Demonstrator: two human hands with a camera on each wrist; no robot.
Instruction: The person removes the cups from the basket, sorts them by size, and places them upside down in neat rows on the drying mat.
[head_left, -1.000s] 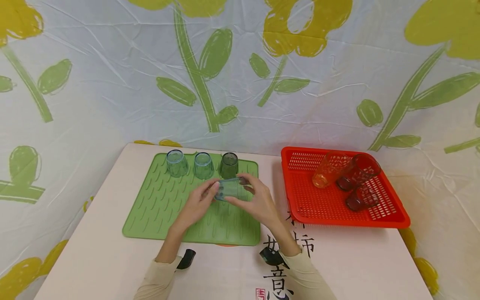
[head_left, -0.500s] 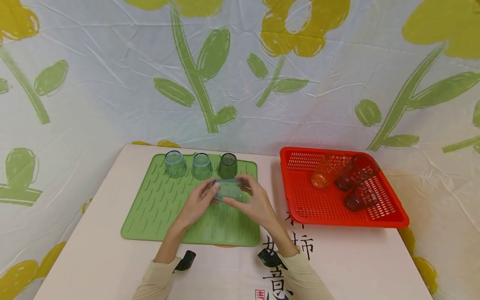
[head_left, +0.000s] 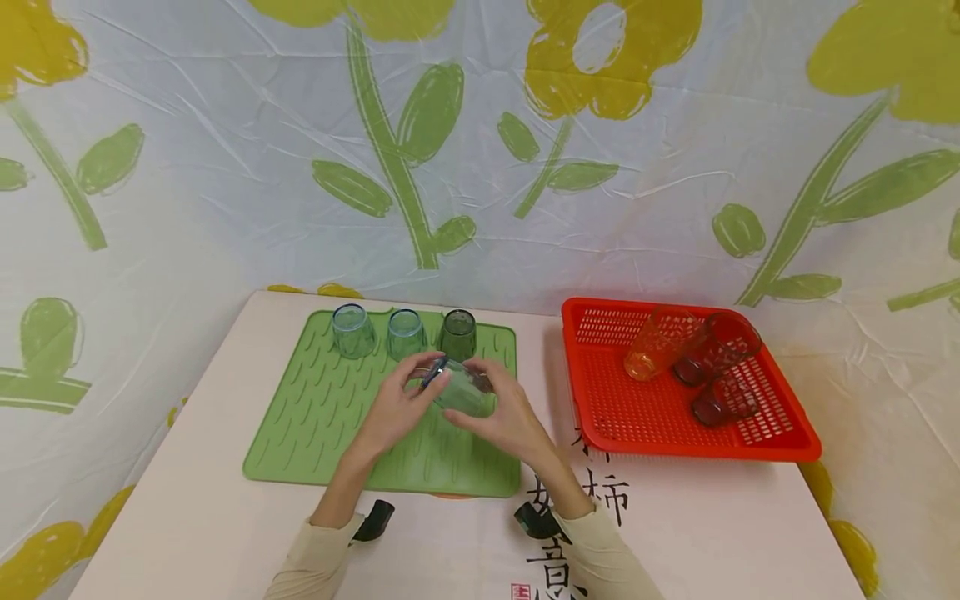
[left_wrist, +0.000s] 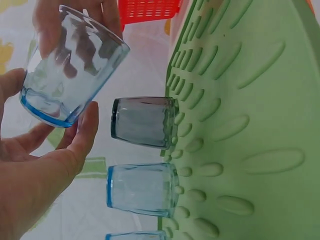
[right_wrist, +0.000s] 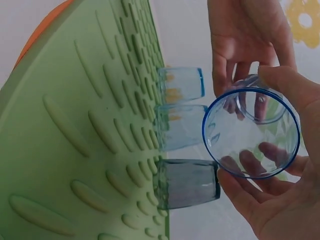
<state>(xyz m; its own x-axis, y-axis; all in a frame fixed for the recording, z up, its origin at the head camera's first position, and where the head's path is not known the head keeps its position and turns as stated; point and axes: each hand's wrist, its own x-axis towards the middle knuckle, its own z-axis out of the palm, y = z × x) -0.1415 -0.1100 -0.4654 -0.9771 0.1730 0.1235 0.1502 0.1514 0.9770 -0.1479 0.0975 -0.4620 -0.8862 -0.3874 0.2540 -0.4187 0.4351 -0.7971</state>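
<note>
Above the green mat (head_left: 330,417), both hands hold a clear bluish drinking glass (head_left: 465,390), tilted on its side. My left hand (head_left: 397,407) grips its thick blue base between thumb and fingers, as the left wrist view shows. My right hand (head_left: 510,417) has thumb and fingers curled round the side near the mouth; the right wrist view looks into the blue-rimmed opening (right_wrist: 251,134). Behind the hands, along the mat's far edge, stand two bluish glasses (head_left: 354,333) (head_left: 407,337) and a dark grey glass (head_left: 457,335), narrow ends up.
A red plastic basket (head_left: 600,433) sits right of the mat. In it lean an orange glass (head_left: 656,346) and two dark red glasses (head_left: 716,350) (head_left: 723,400). A flower-patterned cloth (head_left: 480,242) hangs behind the table. Black characters (head_left: 558,558) mark the tablecloth.
The held glass has turned from lying nearly level to a slant, its base end at the left now higher and its mouth end lower. The standing glasses and basket are unmoved.
</note>
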